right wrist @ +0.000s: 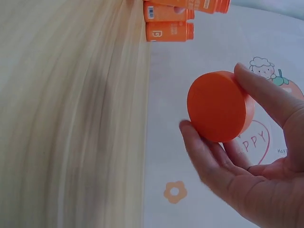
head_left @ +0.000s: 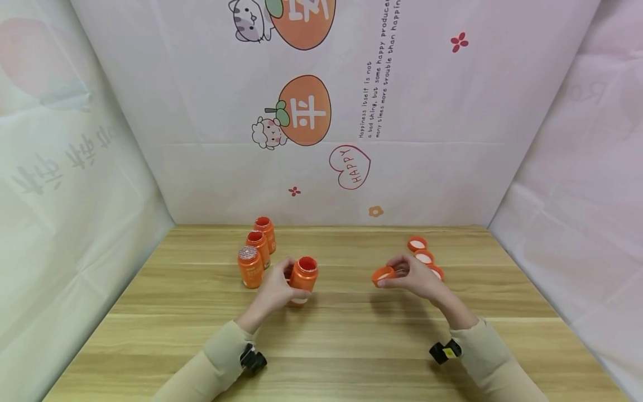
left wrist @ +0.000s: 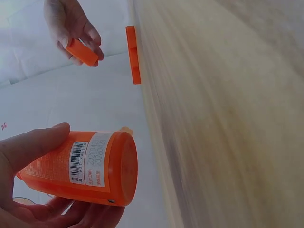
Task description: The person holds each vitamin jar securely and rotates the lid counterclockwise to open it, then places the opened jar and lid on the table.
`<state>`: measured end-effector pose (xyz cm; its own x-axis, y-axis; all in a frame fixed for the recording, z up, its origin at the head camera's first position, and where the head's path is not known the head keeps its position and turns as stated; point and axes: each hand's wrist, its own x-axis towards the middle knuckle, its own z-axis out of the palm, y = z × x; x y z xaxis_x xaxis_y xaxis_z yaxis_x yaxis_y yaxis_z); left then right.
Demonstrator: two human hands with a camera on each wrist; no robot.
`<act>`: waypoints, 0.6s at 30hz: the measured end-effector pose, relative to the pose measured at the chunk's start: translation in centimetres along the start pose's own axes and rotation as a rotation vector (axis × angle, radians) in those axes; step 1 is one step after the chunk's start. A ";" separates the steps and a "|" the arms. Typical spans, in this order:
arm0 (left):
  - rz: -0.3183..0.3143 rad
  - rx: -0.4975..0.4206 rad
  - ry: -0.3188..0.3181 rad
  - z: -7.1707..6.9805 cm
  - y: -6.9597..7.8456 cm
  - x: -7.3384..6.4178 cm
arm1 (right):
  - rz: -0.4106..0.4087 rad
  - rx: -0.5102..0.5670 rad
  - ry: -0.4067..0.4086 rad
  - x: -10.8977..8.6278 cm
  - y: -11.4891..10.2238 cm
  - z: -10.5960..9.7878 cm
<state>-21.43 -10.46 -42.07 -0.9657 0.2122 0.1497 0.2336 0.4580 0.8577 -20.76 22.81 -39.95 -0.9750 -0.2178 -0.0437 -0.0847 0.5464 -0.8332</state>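
My left hand (head_left: 275, 289) grips an orange bottle (head_left: 304, 274), its uncapped mouth facing up toward the head camera. In the left wrist view, the thumb lies on one side of that bottle (left wrist: 80, 164) and the fingers on the other, with a barcode label between. On the right, my right hand (head_left: 416, 278) pinches an orange screw cap (head_left: 383, 276) by its rim, and the cap's white lining shows in the head view. The cap's smooth outer top (right wrist: 217, 107) faces the right wrist camera. Both bottle and cap are held above the table, apart from each other.
Left of the left hand, three orange bottles stand in a slanting row; the nearest bottle (head_left: 250, 268) has a silvery covered mouth. Three orange caps (head_left: 417, 243) lie lining-up behind the right hand. A printed white sheet (head_left: 427, 139) rises behind the wooden table (head_left: 341, 346).
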 end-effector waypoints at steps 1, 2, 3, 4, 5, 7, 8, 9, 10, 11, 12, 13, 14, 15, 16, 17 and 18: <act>0.001 0.002 0.001 -0.1 -0.1 0.0 | -0.001 -0.005 0.004 0.0 0.2 -0.1; 0.000 0.008 0.001 -0.2 -0.1 -0.1 | -0.005 -0.008 0.006 0.0 0.4 -0.1; -0.003 0.014 0.003 -0.2 -0.2 -0.1 | -0.008 -0.007 0.005 -0.1 0.5 -0.2; -0.009 0.020 0.005 -0.3 -0.2 -0.1 | -0.012 -0.009 0.005 -0.1 0.7 -0.3; -0.013 0.025 0.006 -0.4 -0.3 -0.1 | -0.017 -0.014 0.008 -0.2 0.8 -0.4; -0.025 0.035 0.012 -0.5 -0.4 -0.2 | -0.024 -0.040 0.017 -0.3 1.0 -0.5; -0.035 0.045 0.015 -0.6 -0.5 -0.2 | -0.033 -0.059 0.020 -0.4 1.1 -0.6; -0.043 0.048 0.018 -0.7 -0.5 -0.2 | -0.038 -0.075 0.026 -0.5 1.2 -0.7; -0.048 0.053 0.022 -0.8 -0.6 -0.2 | -0.042 -0.096 0.034 -0.5 1.3 -0.7; -0.052 0.060 0.026 -0.8 -0.7 -0.2 | -0.038 -0.117 0.047 -0.6 1.4 -0.8; -0.058 0.062 0.029 -0.9 -0.7 -0.2 | -0.037 -0.137 0.055 -0.6 1.5 -0.8; -0.063 0.065 0.031 -1.0 -0.8 -0.2 | -0.035 -0.151 0.064 -0.7 1.7 -0.9; -0.069 0.066 0.033 -1.1 -0.9 -0.2 | -0.038 -0.164 0.070 -0.7 1.8 -1.0; -0.073 0.069 0.034 -1.2 -0.9 -0.2 | -0.032 -0.173 0.080 -0.7 2.0 -1.0; -0.079 0.072 0.035 -1.3 -1.0 -0.2 | -0.029 -0.186 0.088 -0.8 2.1 -1.1; -0.083 0.075 0.035 -1.4 -1.0 -0.3 | -0.025 -0.195 0.096 -0.9 2.2 -1.2; -0.090 0.078 0.036 -1.5 -1.1 -0.3 | -0.029 -0.205 0.100 -0.9 2.4 -1.2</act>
<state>-21.55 -12.27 -42.32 -0.9862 0.1369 0.0930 0.1530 0.5396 0.8279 -20.30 25.29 -41.21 -0.9862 -0.1602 0.0418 -0.1429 0.6964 -0.7033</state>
